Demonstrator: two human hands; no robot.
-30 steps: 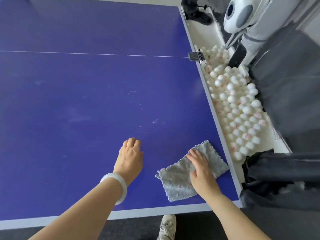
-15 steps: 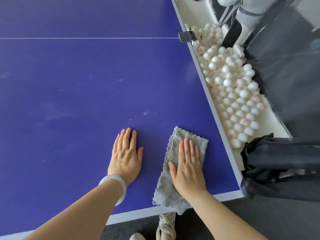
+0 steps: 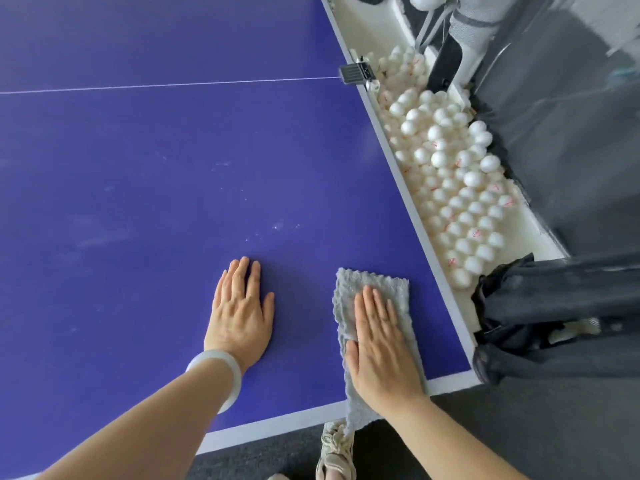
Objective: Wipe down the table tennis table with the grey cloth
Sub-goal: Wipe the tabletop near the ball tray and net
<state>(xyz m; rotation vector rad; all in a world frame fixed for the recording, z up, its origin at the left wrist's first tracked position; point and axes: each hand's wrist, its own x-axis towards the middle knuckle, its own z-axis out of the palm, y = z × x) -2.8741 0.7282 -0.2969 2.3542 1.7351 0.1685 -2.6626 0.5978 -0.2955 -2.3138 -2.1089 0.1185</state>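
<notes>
- Position: grey cloth (image 3: 372, 284) lies at the near right corner of the table (image 3: 156, 161), folded into a strip. Its long axis runs from the near edge toward the net line, and its tail droops over that edge.
- My right hand (image 3: 381, 344) is flat on top of it, fingers straight and together, pressing down.
- My left hand (image 3: 240, 313) rests flat on bare surface left of the grey cloth, apart from it.
- Fabric looks fluffy, with scalloped edges. Pale smudges (image 3: 280, 226) sit ahead-left, so I reckon the push goes that way.

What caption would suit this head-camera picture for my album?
Right hand presses a grey cloth flat on the blue table; left hand rests beside it.
</notes>
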